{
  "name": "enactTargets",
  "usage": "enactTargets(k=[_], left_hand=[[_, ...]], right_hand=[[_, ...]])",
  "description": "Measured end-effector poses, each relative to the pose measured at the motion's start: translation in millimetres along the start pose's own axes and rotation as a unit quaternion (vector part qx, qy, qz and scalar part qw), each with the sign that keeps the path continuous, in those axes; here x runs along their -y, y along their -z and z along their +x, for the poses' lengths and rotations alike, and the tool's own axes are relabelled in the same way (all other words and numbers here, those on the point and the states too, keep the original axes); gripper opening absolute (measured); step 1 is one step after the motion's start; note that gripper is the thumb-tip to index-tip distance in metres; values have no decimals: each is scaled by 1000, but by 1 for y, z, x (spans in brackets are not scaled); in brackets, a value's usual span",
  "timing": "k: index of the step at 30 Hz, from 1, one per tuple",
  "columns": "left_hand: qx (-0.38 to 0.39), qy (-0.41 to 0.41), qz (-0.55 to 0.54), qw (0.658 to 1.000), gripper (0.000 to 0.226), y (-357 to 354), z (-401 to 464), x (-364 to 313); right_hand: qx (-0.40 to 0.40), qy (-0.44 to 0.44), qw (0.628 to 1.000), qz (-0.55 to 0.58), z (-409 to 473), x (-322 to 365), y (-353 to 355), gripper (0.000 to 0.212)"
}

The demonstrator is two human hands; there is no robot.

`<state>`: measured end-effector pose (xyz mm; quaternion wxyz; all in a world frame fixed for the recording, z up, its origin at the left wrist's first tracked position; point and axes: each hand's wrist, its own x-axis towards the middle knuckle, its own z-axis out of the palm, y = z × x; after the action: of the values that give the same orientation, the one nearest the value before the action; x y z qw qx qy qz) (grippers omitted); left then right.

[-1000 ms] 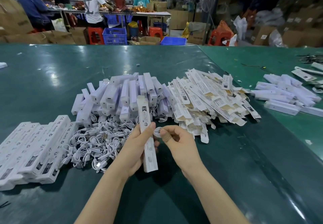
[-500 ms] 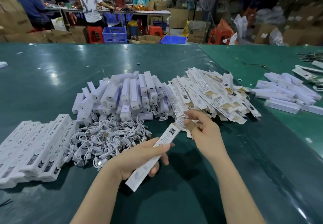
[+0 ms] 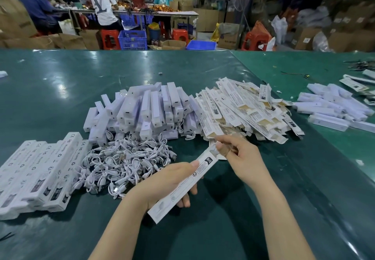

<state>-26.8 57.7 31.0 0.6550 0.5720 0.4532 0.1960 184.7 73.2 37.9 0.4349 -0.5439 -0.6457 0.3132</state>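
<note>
The long white box was pointing straight away a moment ago. Now it slants just right of the cable pile, with the left hand curled round its middle and the right hand pinching its open top end, so I think the cable is in and the flap gets shut next. The flat box pile lies close behind the right hand, right of the cable pile, but bare green table stretches nearer the person, and the packed boxes wait left of the cable pile.
</note>
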Motion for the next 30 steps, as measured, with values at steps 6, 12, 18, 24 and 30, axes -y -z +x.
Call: enactTargets(k=[6, 12, 18, 24, 30], left_hand=[[-4, -4, -3, 1000, 63, -1, 1, -1], [2, -12, 2, 1000, 64, 1, 3, 1], [-18, -30, -9, 999, 56, 0, 4, 2], [-54, -89, -68, 992, 65, -3, 6, 3], [-61, -148, -129, 979, 68, -10, 8, -2]], right_hand=[[3, 10, 1000, 2, -1, 1, 2, 23], [57, -54, 996, 43, 3, -1, -5, 7], [58, -32, 997, 32, 1, 6, -17, 37], [7, -1, 1000, 19, 0, 8, -30, 14], [-32, 16, 998, 55, -1, 13, -40, 11]])
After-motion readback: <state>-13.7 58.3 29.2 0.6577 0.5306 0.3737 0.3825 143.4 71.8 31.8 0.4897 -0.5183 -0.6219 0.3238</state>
